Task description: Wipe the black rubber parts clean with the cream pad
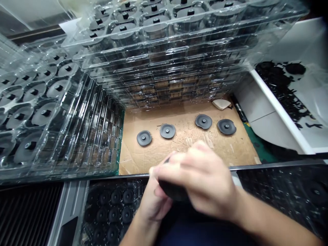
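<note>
My two hands meet low in the middle of the head view, blurred by motion. My right hand (202, 177) lies over the top with its fingers curled round a dark round part (174, 192). My left hand (153, 201) comes up from below and grips the same dark part from the left. Beyond them, several grey discs with a centre hub lie in a row on a sheet of cardboard (184, 143): one at the left (144, 138), one beside it (167, 131), and two more to the right (203, 121), (227, 126).
Tall stacks of clear plastic trays (164, 58) holding grey discs stand behind and to the left (38, 109). A black tray of discs (112, 208) sits below my hands. A white bin (289, 102) with black scraps is at right.
</note>
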Available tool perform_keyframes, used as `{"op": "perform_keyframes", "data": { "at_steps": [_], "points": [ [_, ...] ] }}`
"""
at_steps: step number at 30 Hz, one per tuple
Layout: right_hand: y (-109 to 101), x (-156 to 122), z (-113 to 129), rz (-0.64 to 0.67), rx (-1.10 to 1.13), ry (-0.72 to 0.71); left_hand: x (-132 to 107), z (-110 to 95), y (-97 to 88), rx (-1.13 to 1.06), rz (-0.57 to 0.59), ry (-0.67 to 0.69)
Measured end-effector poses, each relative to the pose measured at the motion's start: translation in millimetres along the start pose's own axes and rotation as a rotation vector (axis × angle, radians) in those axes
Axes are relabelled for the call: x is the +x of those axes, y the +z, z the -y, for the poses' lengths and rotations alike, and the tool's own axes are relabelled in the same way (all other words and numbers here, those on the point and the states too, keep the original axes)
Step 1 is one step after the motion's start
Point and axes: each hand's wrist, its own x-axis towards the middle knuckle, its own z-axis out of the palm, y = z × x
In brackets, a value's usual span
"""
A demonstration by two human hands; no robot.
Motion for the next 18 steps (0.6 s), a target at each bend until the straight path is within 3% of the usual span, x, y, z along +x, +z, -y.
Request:
{"op": "perform_keyframes", "data": {
  "at_steps": [3,5,9,11,16,18],
  "points": [
    [-3,-13,-24,0.037,0.007,0.367,-1,-3,-0.4,-0.075,0.042,0.068],
    [2,-32,-40,0.075,-0.026,0.521,-2,-6,-1.7,-0.125,0.064,0.061],
    [30,-77,-57,0.168,-0.023,0.53,-4,-7,-4.2,-0.139,0.047,0.032],
    [38,-86,-58,0.172,-0.026,0.521,-4,-6,-3.8,-0.13,0.022,0.026],
    [12,-51,-29,0.034,-0.031,0.571,-3,0,4.1,-0.138,0.033,0.054],
    [-1,-31,-7,-0.066,0.027,0.483,-3,2,7.4,-0.129,0.024,0.052]
  ]
}}
